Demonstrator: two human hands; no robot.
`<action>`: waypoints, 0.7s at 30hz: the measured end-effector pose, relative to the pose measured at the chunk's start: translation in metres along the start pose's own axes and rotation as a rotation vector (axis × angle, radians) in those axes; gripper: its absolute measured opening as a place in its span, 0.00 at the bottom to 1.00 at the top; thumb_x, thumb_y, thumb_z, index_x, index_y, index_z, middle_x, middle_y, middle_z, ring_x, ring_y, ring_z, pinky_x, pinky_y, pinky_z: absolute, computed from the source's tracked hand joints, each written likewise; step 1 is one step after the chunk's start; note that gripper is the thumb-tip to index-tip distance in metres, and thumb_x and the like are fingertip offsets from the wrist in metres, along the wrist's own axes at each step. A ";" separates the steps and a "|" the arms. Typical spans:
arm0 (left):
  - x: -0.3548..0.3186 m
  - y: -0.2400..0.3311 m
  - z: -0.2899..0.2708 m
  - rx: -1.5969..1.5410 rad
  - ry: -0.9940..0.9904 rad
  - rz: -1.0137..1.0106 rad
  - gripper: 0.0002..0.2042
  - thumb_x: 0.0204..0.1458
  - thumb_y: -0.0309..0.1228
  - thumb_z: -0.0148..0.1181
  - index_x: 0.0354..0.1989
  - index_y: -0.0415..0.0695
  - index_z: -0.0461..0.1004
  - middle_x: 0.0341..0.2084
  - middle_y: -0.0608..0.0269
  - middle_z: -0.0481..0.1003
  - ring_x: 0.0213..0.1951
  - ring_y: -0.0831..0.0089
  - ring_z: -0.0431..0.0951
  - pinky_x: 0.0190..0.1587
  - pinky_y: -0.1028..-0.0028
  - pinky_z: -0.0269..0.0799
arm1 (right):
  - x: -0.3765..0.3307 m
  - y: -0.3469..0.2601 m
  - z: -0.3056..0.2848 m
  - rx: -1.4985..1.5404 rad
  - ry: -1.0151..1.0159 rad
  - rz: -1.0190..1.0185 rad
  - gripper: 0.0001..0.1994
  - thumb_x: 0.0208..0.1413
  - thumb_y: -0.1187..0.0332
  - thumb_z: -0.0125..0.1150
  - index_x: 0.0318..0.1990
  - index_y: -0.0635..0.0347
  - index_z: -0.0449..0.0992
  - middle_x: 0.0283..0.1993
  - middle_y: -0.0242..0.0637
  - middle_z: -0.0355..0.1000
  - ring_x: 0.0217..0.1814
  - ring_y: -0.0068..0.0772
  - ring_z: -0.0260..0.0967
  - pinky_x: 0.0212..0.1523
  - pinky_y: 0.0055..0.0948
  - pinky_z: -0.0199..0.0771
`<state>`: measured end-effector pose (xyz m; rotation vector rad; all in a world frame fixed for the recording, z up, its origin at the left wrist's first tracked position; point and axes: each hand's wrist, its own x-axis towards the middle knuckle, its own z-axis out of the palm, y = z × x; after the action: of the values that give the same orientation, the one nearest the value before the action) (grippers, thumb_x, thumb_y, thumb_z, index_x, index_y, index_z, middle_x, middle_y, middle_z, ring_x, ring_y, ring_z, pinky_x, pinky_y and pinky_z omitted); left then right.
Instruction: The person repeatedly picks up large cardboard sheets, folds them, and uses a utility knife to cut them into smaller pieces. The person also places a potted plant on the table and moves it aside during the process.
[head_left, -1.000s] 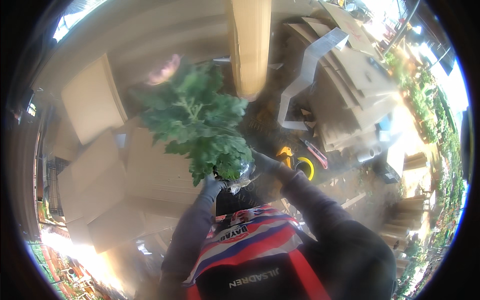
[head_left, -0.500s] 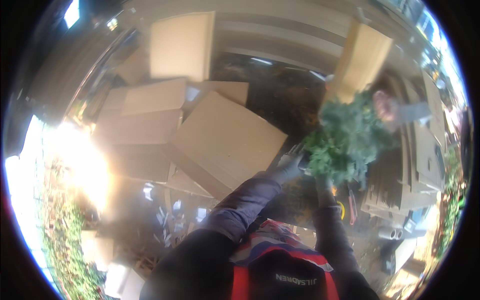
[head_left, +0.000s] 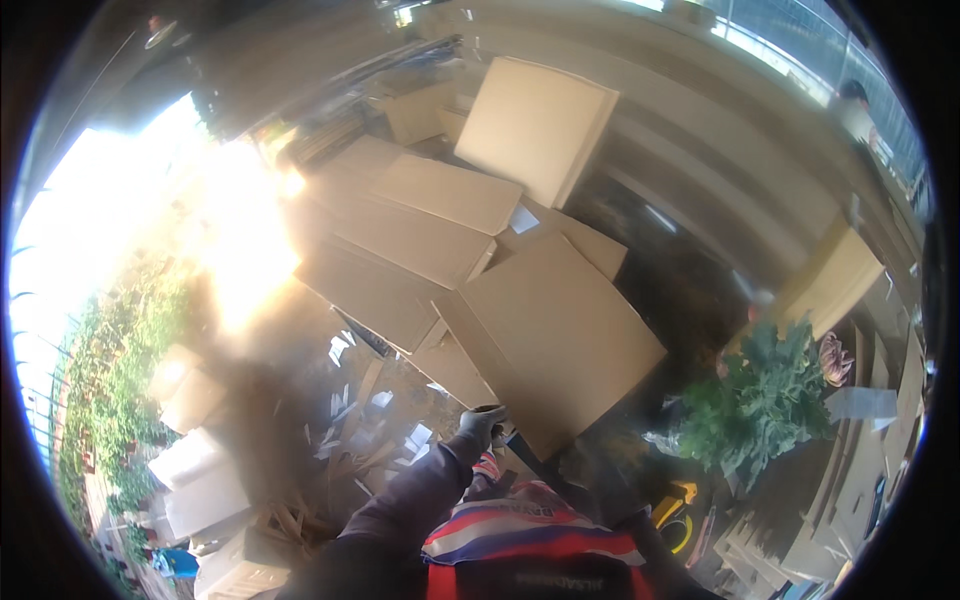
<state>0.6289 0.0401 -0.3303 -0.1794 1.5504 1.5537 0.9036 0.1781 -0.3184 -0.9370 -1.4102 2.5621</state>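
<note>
Clasping cardboard point(head_left: 568, 335) by its near edge, the left hand point(head_left: 481, 424) has room leftward, the right hand hidden.

head view: wide fisheye, worn on the person's head (left one of a side-by-side pair). faces steeply down and forward over the striped garment point(head_left: 530, 535), very near at the lower edge. left forearm point(head_left: 405, 500) enters from below; cardboard point(head_left: 565, 335) mid-view, farther off. straight edges bow toward the dark rim.
</note>
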 end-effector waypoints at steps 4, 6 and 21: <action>-0.007 0.021 0.006 0.124 -0.358 0.182 0.13 0.53 0.35 0.65 0.41 0.41 0.78 0.28 0.64 0.78 0.23 0.75 0.74 0.26 0.75 0.71 | 0.062 0.040 -0.012 -0.146 0.067 -0.076 0.17 0.68 0.60 0.43 0.57 0.60 0.66 0.52 0.41 0.68 0.52 0.40 0.68 0.56 0.40 0.69; -0.001 0.028 -0.001 -0.112 -0.497 0.073 0.11 0.54 0.34 0.63 0.42 0.43 0.78 0.30 0.63 0.78 0.28 0.74 0.77 0.31 0.75 0.72 | 0.102 0.064 -0.027 -0.062 0.132 -0.064 0.17 0.67 0.62 0.44 0.57 0.61 0.66 0.51 0.41 0.69 0.51 0.39 0.68 0.54 0.40 0.69; 0.143 0.210 -0.194 0.424 -0.342 0.273 0.19 0.53 0.33 0.65 0.51 0.37 0.74 0.32 0.63 0.80 0.32 0.78 0.79 0.36 0.76 0.75 | 0.160 -0.111 0.072 -0.843 0.759 -0.640 0.13 0.58 0.68 0.61 0.48 0.62 0.76 0.40 0.40 0.78 0.37 0.32 0.76 0.45 0.35 0.73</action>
<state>0.3146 -0.0161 -0.3112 0.5284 1.6283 1.3303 0.7103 0.2423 -0.2784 -1.0891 -2.0261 0.9600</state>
